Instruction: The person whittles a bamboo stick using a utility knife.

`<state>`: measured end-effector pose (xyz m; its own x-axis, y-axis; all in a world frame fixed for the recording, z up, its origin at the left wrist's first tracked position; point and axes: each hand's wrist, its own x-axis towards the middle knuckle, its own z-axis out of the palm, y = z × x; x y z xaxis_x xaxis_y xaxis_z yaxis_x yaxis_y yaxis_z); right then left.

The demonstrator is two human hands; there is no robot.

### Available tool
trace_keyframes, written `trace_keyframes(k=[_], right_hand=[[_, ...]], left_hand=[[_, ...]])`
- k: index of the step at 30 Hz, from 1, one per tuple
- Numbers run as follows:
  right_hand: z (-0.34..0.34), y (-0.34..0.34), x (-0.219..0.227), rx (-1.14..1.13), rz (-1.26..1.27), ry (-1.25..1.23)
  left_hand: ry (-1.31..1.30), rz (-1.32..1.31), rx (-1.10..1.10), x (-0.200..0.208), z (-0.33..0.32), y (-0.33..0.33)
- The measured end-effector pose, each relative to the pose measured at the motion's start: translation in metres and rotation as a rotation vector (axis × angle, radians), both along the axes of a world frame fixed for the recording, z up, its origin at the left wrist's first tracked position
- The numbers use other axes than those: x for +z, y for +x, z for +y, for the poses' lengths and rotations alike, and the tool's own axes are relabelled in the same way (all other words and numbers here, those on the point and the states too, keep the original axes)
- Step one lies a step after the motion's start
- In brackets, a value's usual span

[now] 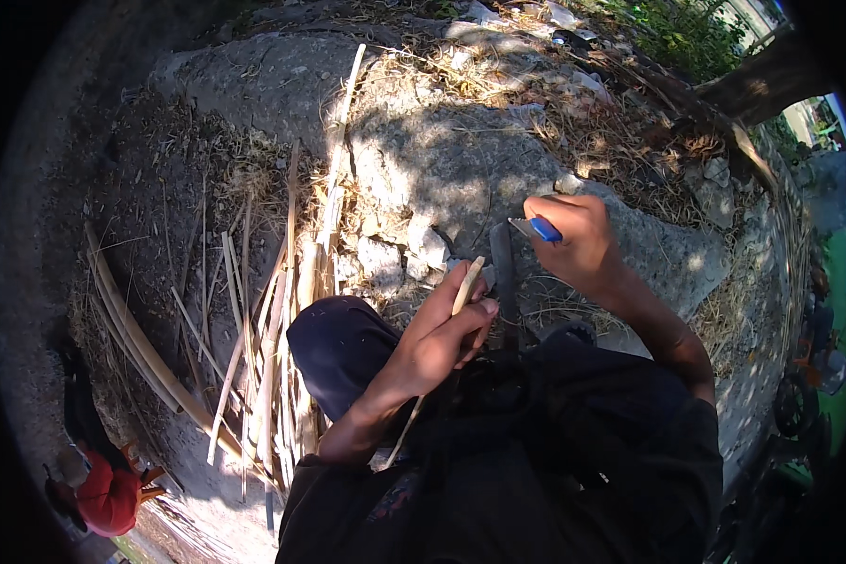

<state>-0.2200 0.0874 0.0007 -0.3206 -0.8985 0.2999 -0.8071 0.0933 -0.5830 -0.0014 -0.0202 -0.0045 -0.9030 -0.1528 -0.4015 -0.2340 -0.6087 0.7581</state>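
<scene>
My left hand (pixel 434 346) is closed around a pale split-cane strip (pixel 468 285), above my left knee. The strip's cut end points up and away from me, and a thin length shows below the wrist. To the right and farther off, my right hand (pixel 578 244) grips a knife with a blue handle (pixel 544 228). Its short, pointed metal blade (pixel 521 226) points left, apart from the strip. Between the hands a dark flat bar (pixel 504 282) stands upright near my legs; its lower end is hidden.
Several long cane strips (pixel 282 376) lie on the ground at my left, with a thick curved piece (pixel 150 362) beyond. Broken stones (pixel 428 242) and a large rock slab (pixel 479 160) are ahead. A person in red (pixel 106 493) is at lower left. A tree trunk (pixel 771 80) rises at upper right.
</scene>
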Motion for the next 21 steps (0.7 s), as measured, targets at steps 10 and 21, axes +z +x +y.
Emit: trace_keyframes(k=[10, 21], right_hand=[[0.008, 0.031, -0.01, 0.177, 0.241, 0.188], [-0.012, -0.037, -0.087, -0.188, 0.543, 0.199]], left_hand=[[-0.66, 0.086, 0.174, -0.014, 0.021, -0.003], [-0.933, 0.209, 0.171, -0.006, 0.055, -0.003]])
